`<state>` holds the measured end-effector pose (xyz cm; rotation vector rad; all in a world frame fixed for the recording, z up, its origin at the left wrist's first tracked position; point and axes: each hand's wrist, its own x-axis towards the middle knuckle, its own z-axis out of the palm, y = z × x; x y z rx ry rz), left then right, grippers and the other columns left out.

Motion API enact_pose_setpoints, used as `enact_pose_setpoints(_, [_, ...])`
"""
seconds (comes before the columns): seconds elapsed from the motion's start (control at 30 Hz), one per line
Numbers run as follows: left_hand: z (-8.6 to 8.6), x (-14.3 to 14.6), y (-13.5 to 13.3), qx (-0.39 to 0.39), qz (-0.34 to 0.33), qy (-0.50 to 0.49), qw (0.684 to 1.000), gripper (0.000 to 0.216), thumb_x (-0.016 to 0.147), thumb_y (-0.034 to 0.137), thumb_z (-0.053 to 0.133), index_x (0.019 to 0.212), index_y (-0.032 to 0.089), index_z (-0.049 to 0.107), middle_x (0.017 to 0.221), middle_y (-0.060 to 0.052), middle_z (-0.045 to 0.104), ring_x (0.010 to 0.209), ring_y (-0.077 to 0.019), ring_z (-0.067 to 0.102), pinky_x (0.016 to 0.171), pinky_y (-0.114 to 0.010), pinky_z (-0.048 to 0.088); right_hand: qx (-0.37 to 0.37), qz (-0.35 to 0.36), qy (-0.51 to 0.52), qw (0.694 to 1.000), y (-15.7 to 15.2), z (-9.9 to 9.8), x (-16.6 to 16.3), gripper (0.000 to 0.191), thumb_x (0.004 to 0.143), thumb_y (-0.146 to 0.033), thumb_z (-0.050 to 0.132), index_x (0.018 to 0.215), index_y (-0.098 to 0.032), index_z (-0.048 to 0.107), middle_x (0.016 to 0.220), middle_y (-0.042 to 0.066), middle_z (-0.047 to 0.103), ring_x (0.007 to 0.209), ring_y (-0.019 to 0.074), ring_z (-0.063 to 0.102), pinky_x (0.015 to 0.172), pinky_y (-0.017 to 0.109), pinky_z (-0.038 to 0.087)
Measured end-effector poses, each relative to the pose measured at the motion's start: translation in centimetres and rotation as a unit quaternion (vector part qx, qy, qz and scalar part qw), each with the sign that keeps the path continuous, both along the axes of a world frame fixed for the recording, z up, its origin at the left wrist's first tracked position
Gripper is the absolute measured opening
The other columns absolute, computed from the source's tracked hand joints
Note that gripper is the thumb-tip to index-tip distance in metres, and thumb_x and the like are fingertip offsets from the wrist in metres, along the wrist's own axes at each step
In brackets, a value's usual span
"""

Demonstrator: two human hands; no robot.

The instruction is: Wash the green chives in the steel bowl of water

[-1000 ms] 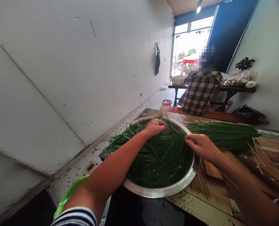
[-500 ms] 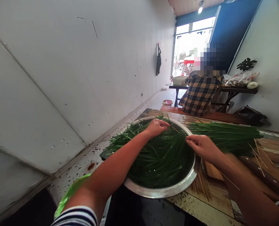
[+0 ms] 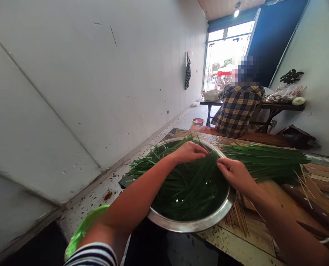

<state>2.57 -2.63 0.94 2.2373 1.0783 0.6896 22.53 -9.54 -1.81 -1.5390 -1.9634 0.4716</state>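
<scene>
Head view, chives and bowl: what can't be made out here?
- Left hand fingertips: buried in the chives, so the grip is hidden.
- Right hand: fingers curl at the leaves; whether it also pinches a skewer is too small to tell.
- Metal bowl bottom: covered by chives.
- Skewers: partly under the bowl rim.
- Green bag: hidden behind the left arm.
</scene>
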Motion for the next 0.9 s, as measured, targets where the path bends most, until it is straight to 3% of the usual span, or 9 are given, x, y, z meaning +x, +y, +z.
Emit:
enact_pose_setpoints(0.13, [-1.0, -0.5, 1.3, 0.082, 0.109, 0.071, 0.988, 0.022, 0.075, 0.030, 0.058, 0.086, 0.018, 0.073, 0.086, -0.004, 0.070, 0.083, -0.0166, 0.060, 0.084, -0.028, 0.043, -0.007, 0.020, -0.036, 0.999, 0.0, 0.3, 0.6, 0.033, 0.081, -0.034, 0.042, 0.087, -0.018, 0.070, 0.069, 0.003, 0.068, 0.063, 0.0152, 0.059, 0.058, 0.024, 0.040])
enact_pose_setpoints(0.27, [-2.7, 0.3, 1.7, 0.127, 0.135, 0.192, 0.964, 0.023, 0.069, 0.039, 0.066, 0.077, 0.019, 0.072, 0.083, -0.008, 0.067, 0.092, -0.0235, 0.057, 0.092, -0.039, 0.036, -0.014, 0.037, -0.088, 0.995, -0.4, 1.4, 1.0, 0.033, 0.080, -0.033, 0.041, 0.079, -0.017, 0.070, 0.061, 0.002, 0.064, 0.055, 0.0130, 0.053, 0.053, 0.024, 0.035])
enact_pose_setpoints(0.37, [-3.0, 1.1, 1.2, 0.124, 0.159, 0.232, 0.952, 0.019, 0.070, 0.035, 0.066, 0.077, 0.018, 0.072, 0.086, -0.010, 0.066, 0.096, -0.0258, 0.056, 0.092, -0.042, 0.034, -0.011, 0.033, -0.101, 0.994, -0.6, 1.8, 1.0, 0.033, 0.079, -0.033, 0.040, 0.077, -0.017, 0.070, 0.055, 0.001, 0.060, 0.050, 0.0118, 0.049, 0.050, 0.024, 0.032])
enact_pose_setpoints(0.53, [-2.4, 1.4, 0.7, 0.059, 0.193, 0.152, 0.967, 0.016, 0.072, 0.028, 0.061, 0.081, 0.019, 0.071, 0.087, -0.006, 0.068, 0.089, -0.0206, 0.058, 0.089, -0.039, 0.039, -0.016, 0.036, -0.098, 0.994, -0.5, 1.8, 0.8, 0.034, 0.078, -0.033, 0.039, 0.073, -0.018, 0.069, 0.057, 0.001, 0.061, 0.052, 0.0116, 0.049, 0.050, 0.023, 0.032])
enact_pose_setpoints(0.7, [-2.1, 1.0, 1.1, -0.013, 0.189, 0.034, 0.981, 0.025, 0.071, 0.025, 0.057, 0.087, 0.014, 0.072, 0.082, -0.005, 0.070, 0.076, -0.0140, 0.060, 0.074, -0.024, 0.046, -0.013, 0.035, -0.087, 0.996, -0.5, 1.8, 0.5, 0.034, 0.078, -0.033, 0.040, 0.074, -0.017, 0.069, 0.059, 0.002, 0.062, 0.053, 0.0124, 0.051, 0.051, 0.023, 0.034])
enact_pose_setpoints(0.9, [-2.3, 0.8, 1.3, -0.017, 0.174, 0.015, 0.984, 0.029, 0.074, 0.026, 0.054, 0.092, 0.012, 0.072, 0.079, -0.005, 0.071, 0.074, -0.0138, 0.061, 0.071, -0.022, 0.047, -0.025, 0.027, -0.073, 0.997, -0.5, 1.7, 0.5, 0.034, 0.079, -0.033, 0.040, 0.083, -0.016, 0.070, 0.068, 0.004, 0.067, 0.060, 0.0144, 0.056, 0.055, 0.024, 0.037])
